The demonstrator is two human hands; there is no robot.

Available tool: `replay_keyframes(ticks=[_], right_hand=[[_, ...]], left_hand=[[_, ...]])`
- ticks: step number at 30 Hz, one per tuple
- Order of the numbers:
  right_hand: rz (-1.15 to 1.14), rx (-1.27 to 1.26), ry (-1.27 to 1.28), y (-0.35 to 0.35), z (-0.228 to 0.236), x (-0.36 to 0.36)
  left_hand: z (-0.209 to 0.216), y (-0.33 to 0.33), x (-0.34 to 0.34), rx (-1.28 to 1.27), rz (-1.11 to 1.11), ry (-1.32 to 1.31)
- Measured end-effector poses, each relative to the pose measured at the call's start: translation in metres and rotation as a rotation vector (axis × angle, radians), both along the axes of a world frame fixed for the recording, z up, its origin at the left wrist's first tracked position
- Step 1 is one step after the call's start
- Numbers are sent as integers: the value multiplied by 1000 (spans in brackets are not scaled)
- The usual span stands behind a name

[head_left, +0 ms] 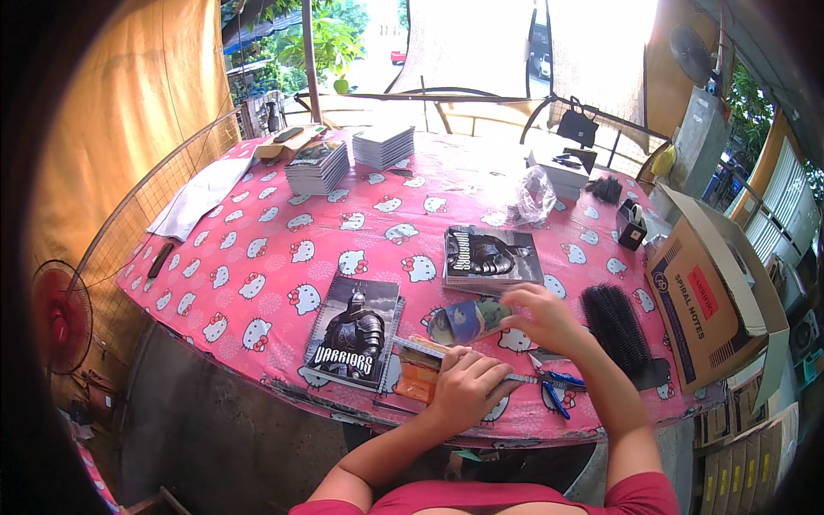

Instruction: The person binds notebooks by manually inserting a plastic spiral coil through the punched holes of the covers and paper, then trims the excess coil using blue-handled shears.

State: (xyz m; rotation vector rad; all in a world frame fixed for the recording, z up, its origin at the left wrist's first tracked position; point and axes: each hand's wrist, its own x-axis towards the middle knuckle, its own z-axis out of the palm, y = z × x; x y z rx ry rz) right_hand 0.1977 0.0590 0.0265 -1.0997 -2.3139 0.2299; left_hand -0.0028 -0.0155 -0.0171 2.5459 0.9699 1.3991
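Observation:
My left hand [468, 388] presses down over a metal ruler [542, 380], its fingers bent across it. Under and beside that hand lies a flat orange printed piece [415, 379], partly hidden. My right hand [542, 316] pinches the right end of a blue and green printed card [470, 321], which lies just beyond the ruler. Blue-handled scissors [558, 390] rest by the ruler's right end. To the left of my left hand is a spiral notebook [352, 335] with an armoured knight on its cover. A stack of similar notebooks [491, 257] sits beyond the card.
A pink patterned cloth [283, 249] covers the table. Black spiral coils [614, 326] and an open cardboard box [712, 300] stand right. Farther back are notebook stacks [318, 167], crumpled clear plastic [534, 193] and a tape dispenser [632, 225]. A red fan [62, 322] is left.

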Motion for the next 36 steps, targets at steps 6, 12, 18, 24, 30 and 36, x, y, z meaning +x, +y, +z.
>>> replay_keyframes(ticks=[6, 12, 18, 24, 30, 36], right_hand=[[-254, -133, -287, 43, -97, 2], [11, -375, 776, -23, -71, 42], [-127, -518, 660, -61, -33, 63], [-288, -504, 96, -30, -42, 46], [-239, -431, 423, -32, -43, 23], [-37, -394, 365, -26, -19, -7]], left_hand=[[17, 3, -16, -81, 27, 17], [6, 12, -25, -88, 32, -26], [9, 13, -18, -107, 71, -70], [23, 8, -27, -213, 185, 49], [25, 22, -45, -316, 146, -9], [19, 29, -60, -302, 137, -60]])
